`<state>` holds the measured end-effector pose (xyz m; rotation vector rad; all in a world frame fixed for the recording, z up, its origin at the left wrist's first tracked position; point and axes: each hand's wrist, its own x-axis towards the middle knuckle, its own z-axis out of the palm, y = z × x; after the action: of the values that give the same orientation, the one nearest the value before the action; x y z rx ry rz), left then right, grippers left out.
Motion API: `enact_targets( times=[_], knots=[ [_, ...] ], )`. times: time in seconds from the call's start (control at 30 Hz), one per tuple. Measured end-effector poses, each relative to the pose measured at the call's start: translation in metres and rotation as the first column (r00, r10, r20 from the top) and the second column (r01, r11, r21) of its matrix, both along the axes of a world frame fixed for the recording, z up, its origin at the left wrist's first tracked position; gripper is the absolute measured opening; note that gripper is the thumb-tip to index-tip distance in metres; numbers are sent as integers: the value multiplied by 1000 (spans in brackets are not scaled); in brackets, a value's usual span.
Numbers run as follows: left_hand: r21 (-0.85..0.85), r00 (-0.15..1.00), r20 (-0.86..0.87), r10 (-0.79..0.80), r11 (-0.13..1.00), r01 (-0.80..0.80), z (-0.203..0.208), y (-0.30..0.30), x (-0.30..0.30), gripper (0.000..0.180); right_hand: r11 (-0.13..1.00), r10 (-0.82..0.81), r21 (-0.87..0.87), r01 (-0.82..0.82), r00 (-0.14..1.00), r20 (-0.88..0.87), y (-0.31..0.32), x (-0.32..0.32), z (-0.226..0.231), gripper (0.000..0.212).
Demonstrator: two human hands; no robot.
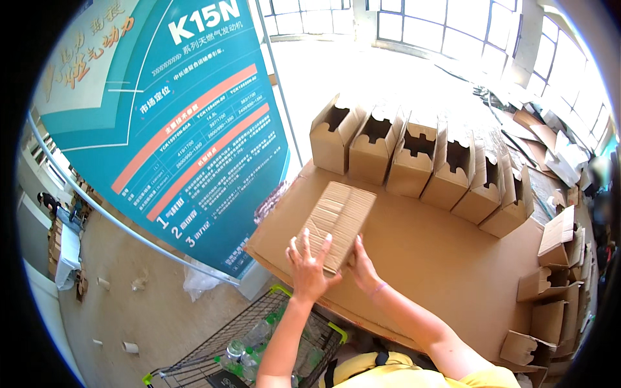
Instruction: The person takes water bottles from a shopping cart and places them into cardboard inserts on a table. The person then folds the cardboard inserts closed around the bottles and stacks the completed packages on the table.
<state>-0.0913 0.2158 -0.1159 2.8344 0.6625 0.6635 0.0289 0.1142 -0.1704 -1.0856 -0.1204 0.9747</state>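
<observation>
A closed brown cardboard box [341,216] is between my hands, over the near left part of a cardboard-covered table [427,258]. My left hand [309,268] lies on its near left side, the fingers spread across the cardboard. Against the near right side is my right hand [363,266], its fingers partly hidden behind the box. The box looks tilted, and whether its underside touches the table I cannot tell. Beyond it stands a row of open cardboard boxes [411,161] with notched flaps, their tops open and dark inside.
More open boxes [553,284] line the table's right edge. A shopping cart [213,343] holding plastic bottles [239,352] stands below the near left edge. To the left rises a tall teal banner [207,129]. Loose cardboard [533,132] is piled at the far right.
</observation>
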Motion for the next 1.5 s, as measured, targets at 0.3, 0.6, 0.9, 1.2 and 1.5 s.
enact_targets(
  times=[0.3, 0.6, 0.9, 1.2, 1.5],
  knots=[
    [110, 965, 172, 200, 969, -220, -26, 104, 73, 85, 966, 244, 5, -258, 921, 302, 96, 32, 33, 90],
    [165, 970, 106, 221, 958, -236, -30, 149, 98, 82, 915, 297, 66, -397, 777, 555, 80, 28, 47, 82],
    [251, 997, -67, 39, 968, -21, -32, 210, 110, 100, 905, 420, -195, -377, 731, 538, -161, -24, 62, 75],
    [187, 997, 4, 73, 980, -72, -86, 212, 121, 95, 593, -147, -329, 734, 501, 853, -414, -74, 78, 43],
    [-9, 987, -154, 44, 999, -46, -52, 111, 93, 86, -37, 76, -32, 999, 35, 997, -553, -106, 148, 21]
  ],
)
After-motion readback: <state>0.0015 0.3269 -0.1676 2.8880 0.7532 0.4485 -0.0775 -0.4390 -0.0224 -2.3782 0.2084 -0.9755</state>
